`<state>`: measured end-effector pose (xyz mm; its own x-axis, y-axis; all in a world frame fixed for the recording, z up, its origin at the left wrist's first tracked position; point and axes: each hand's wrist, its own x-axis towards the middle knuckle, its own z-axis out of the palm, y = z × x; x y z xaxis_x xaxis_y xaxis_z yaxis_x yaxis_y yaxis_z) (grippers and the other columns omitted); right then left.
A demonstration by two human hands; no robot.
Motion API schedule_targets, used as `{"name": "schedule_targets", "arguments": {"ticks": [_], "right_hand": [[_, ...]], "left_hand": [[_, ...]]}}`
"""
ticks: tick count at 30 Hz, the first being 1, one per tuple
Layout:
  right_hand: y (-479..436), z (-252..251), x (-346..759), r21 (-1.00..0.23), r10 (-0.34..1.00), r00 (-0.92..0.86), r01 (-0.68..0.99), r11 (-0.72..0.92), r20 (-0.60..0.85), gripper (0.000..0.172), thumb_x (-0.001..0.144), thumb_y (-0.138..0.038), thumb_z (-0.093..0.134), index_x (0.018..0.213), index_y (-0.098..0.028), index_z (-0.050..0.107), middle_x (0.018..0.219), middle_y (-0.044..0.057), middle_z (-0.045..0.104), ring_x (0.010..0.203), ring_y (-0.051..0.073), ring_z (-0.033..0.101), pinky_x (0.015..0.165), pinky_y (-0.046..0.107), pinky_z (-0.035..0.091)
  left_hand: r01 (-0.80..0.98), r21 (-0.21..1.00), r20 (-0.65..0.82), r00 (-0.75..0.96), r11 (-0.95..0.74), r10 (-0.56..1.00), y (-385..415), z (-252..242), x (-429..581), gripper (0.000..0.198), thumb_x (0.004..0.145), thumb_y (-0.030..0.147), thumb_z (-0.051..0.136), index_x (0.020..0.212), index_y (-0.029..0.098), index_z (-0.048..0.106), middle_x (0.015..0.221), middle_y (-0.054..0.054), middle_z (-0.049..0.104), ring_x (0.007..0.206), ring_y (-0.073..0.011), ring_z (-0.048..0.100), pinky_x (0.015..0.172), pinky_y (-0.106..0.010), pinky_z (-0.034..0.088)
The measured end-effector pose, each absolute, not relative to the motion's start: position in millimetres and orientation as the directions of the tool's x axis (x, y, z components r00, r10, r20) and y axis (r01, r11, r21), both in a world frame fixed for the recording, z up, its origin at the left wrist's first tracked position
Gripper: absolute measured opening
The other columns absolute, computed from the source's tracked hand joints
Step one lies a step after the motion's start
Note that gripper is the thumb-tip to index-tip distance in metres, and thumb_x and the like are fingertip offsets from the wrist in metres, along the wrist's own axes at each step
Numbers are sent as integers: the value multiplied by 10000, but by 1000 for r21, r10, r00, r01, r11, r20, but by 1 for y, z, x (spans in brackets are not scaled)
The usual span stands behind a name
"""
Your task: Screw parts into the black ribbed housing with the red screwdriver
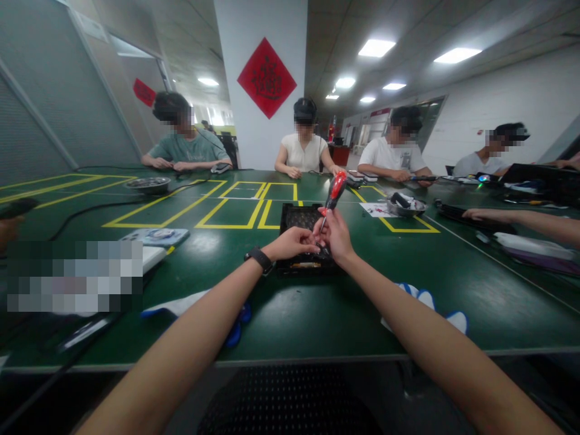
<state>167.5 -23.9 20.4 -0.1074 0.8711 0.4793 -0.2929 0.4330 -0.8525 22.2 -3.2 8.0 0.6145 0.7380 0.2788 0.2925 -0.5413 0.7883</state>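
Observation:
My right hand (336, 237) is closed around the lower part of a red and black screwdriver (336, 188), whose handle points up and whose thin shaft runs down toward the other hand. My left hand (294, 242) has its thumb and fingers pinched together close to the shaft; whatever sits between them is too small to make out. Both hands are over a black plastic box (290, 267) on the green table. Dark pieces lie inside the box, partly hidden by my hands.
White and blue gloves (238, 326) lie under my left forearm, and another glove (419, 299) by my right. A metal bowl (147, 185) stands at the far left, another bowl (406, 208) at the right. A phone (156, 235) lies left. Several people sit around the green table (290, 326).

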Motion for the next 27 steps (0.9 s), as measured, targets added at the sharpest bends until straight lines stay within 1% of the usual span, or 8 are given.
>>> {"name": "schedule_targets", "arguments": {"ticks": [4,8,12,16,20,22,24,27], "right_hand": [[-23,20,168,-860,874,-147,-311,404,464,393,823,-543,393,1035,-214,430,558,-44,549,398,74,484,323,147,325],[-22,18,170,-861,875,-157,-325,391,457,393,827,-539,385,1043,-214,438,559,-42,554,383,74,472,301,147,310],[-22,17,170,-861,876,-150,-321,395,458,396,831,-528,388,1069,-215,438,551,-48,548,375,72,466,298,144,308],[-23,18,169,-864,876,-148,-304,402,460,397,830,-524,395,1068,-210,445,550,-48,552,383,67,472,311,142,313],[-24,19,169,-854,866,-138,-296,427,481,382,833,-509,404,1067,-209,449,554,-47,554,384,68,474,314,148,307],[-24,19,169,-848,861,-135,-299,437,491,376,835,-504,407,1070,-213,446,558,-46,556,385,71,479,313,149,306],[-23,19,169,-846,859,-135,-304,439,494,376,835,-505,407,1072,-215,441,559,-45,559,390,74,486,315,148,310],[-22,19,169,-849,864,-142,-317,422,483,400,831,-525,395,1073,-210,439,559,-41,563,399,75,493,321,148,323]], "left_hand": [[237,804,274,667,-546,693,-3,9,20,330,695,375,650,833,75,656,711,-38,634,660,-122,558,657,-232,443],[137,837,268,742,-530,615,-2,10,18,340,740,376,609,882,70,649,821,-77,660,740,-135,587,741,-260,455],[102,849,258,777,-519,575,-1,11,19,358,770,386,575,920,67,641,850,-87,660,766,-136,590,773,-269,451],[168,819,273,727,-548,631,0,9,21,380,771,413,565,923,75,649,818,-71,653,732,-133,577,723,-252,446],[228,805,292,650,-547,701,0,6,22,400,686,414,654,905,80,646,769,-46,639,682,-129,556,654,-236,435],[243,801,291,641,-548,710,0,5,22,395,665,410,671,874,77,644,725,-33,626,654,-125,544,634,-234,430],[244,795,294,647,-556,704,0,6,21,383,673,409,664,860,76,644,703,-24,617,641,-121,536,627,-232,426],[228,789,301,667,-571,682,-1,7,20,378,692,404,650,878,75,644,726,-27,624,656,-122,539,640,-229,425]]}}
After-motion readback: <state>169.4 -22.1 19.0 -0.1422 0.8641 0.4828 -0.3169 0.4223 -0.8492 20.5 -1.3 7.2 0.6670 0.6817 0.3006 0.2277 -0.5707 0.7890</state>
